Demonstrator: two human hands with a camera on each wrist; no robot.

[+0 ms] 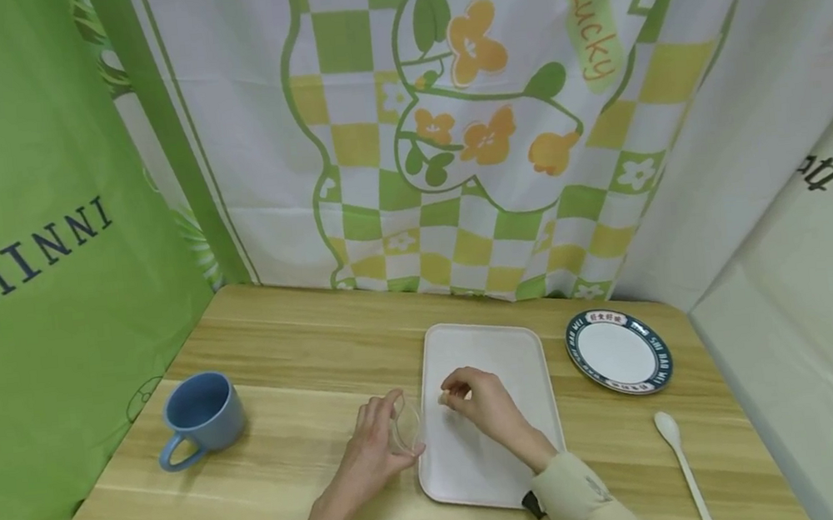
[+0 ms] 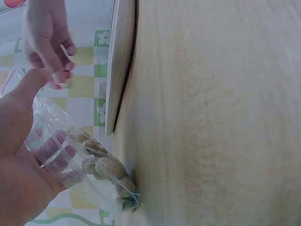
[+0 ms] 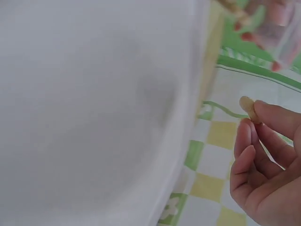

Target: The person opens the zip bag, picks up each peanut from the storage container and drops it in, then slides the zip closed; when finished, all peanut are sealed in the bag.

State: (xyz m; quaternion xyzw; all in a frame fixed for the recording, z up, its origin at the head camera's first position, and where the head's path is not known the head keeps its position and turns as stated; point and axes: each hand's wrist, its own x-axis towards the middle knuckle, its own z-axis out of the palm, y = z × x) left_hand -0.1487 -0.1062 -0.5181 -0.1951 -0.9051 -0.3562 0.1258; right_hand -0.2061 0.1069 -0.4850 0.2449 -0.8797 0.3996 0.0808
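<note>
My left hand (image 1: 372,444) holds a clear plastic zip bag (image 1: 406,426) by its upper part, thumb on one side and fingers on the other. Several brown, knobbly, peanut-like pieces (image 2: 110,168) lie in the bag's lower end, close to the wooden table top. My right hand (image 1: 485,404) is over the left half of a white rectangular tray (image 1: 481,346). Between thumb and fingertips it pinches a small tan peanut-shaped piece (image 3: 250,109). The bag is beside the tray's left edge. In the right wrist view the tray's surface is bare.
A blue mug (image 1: 209,414) stands at the left of the table. On the right are a plate (image 1: 578,336) with a dark blue patterned rim and a white spoon (image 1: 683,460). Patterned curtains (image 1: 343,41) hang around the table's back and sides.
</note>
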